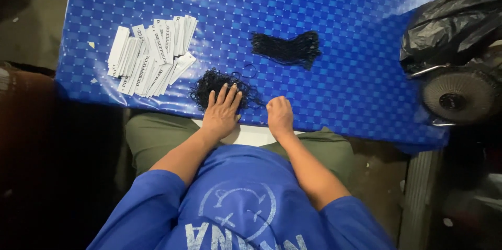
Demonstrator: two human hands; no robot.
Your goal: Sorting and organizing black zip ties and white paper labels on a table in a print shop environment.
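Blue checkered tabletop. Loose black net tangle: pressed flat under spread left hand. Right hand: curled into a fist beside it, nothing pinched. Neat net bundle laid aside; white label cards stacked, untouched.

Left hand: palm down, fingers extended and slightly spread, forearm bare. Right hand: curled into a loose fist, knuckles up. Both arms reach forward, elbows bent.
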